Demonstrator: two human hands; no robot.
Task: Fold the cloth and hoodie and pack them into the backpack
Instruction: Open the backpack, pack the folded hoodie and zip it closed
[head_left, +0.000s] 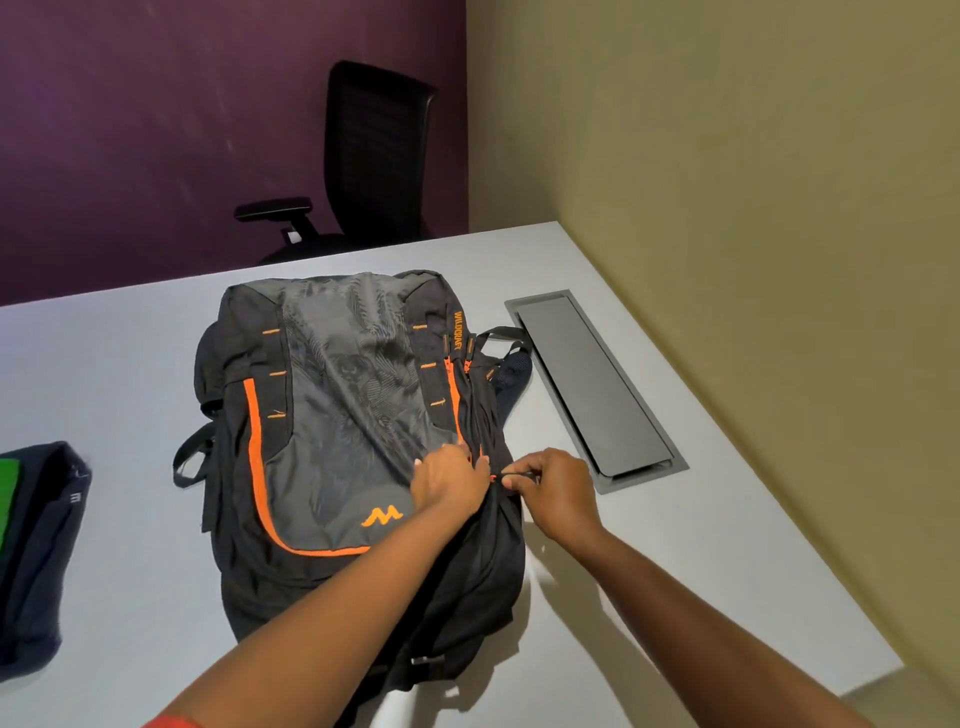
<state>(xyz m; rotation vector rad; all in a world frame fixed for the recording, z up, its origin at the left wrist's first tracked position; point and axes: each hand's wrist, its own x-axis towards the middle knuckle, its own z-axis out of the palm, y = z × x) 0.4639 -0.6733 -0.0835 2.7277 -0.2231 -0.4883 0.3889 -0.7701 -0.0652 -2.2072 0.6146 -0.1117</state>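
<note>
Head cam looks down on a grey-and-black backpack (332, 415) w/ orange trim, lying flat front-up on a pale grey table (130, 597). Orange lettering down its right side panel reads "WILDCRAFT" (457, 331), sideways; an orange zigzag "M"-like logo (382, 516) sits low on the front panel. Front panel carries a faint dark print, too dim to make out.

L hand (451, 486) presses on the bag's fabric beside the right-side zip, fingers curled into the cloth at the zip line. R hand (556, 488) pinches a thin black zip pull (514, 475) just right of the left hand; the two hands are nearly touching.

Folded dark clothing (39, 551) w/ a green layer showing lies at the table's left edge, well apart from the bag; small white mark on it, not readable.

Grey cable-port lid (592, 384) is set in the table right of the bag. Black office chair (363, 161) stands behind, against a purple wall.
</note>
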